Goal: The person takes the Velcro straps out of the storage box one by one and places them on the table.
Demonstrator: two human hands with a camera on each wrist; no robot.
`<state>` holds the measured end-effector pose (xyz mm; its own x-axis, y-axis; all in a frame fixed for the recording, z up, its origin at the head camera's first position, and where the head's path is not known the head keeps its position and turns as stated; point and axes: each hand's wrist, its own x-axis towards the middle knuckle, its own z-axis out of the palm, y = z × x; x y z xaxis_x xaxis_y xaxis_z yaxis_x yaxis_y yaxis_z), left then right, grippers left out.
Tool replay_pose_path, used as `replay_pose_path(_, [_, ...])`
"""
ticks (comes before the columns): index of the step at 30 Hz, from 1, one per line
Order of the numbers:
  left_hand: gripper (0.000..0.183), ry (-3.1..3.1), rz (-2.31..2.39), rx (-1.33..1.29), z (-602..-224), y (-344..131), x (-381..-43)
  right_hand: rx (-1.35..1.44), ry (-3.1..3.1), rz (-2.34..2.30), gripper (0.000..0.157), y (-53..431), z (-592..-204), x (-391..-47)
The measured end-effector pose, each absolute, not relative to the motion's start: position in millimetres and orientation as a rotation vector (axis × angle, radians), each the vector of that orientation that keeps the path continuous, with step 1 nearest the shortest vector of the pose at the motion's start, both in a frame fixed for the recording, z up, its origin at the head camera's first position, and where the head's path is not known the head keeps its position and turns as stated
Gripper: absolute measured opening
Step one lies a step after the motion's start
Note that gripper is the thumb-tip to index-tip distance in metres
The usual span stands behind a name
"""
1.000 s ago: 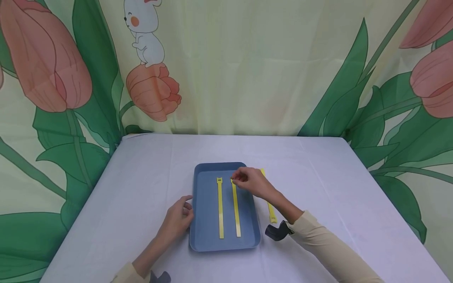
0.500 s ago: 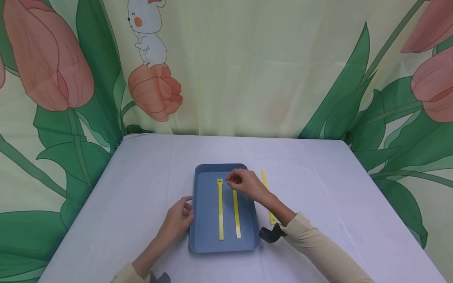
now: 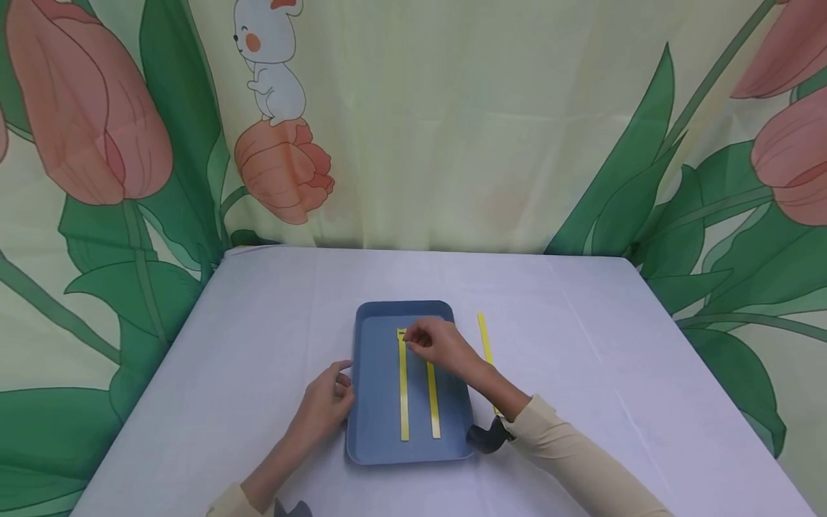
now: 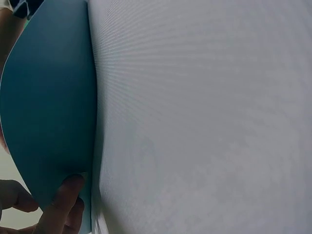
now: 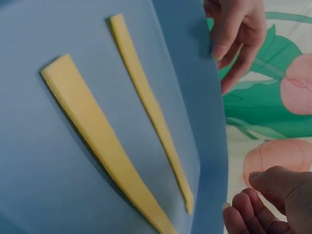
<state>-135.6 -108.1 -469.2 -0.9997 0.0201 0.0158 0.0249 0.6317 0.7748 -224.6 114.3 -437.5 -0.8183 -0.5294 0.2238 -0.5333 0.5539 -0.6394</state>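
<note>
Right hand at the head of a strap, left hand steadying the tray

The right hand (image 3: 439, 346) has its fingers curled together over the far end of the left yellow strap (image 3: 403, 388) – whether they actually pinch it or only touch it I cannot tell, since the fingertips hide the contact. The left hand (image 3: 326, 401) rests with lightly bent fingers against the left rim of the blue tray (image 3: 371, 402), gripping nothing. Both straps lie lengthwise in the tray, close and roughly parallel; the right yellow strap (image 3: 433, 406) passes under the right hand, and a third yellow strap (image 3: 483, 334) lies on the bench (image 3: 226, 359) just right of the tray. The risk, as I judge it – a nudge or drag at that strap end could skew it against its neighbour, the wrist could brush the right strap out of line, and the light tray could slide if the left hand eases off.
</note>
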Motion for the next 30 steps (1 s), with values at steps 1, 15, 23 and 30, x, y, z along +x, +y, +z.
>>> replay_pose_path(1, [0.046,-2.83,-1.344,-0.044,-468,-108,-135,0.954,-2.758,1.139,0.006,113,-438,-224])
replay_pose_path(15, [0.045,-2.826,-1.345,-0.053,-469,-107,-132,1.045,-2.722,1.113,0.008,109,-450,-222])
replay_pose_path(23, [0.045,-2.861,-1.347,-0.045,-474,-106,-132,1.144,-2.753,1.042,0.009,110,-455,-218])
replay_pose_path(30, [0.046,-2.834,-1.357,-0.084,-470,-108,-133,1.276,-2.781,0.854,0.018,111,-453,-222])
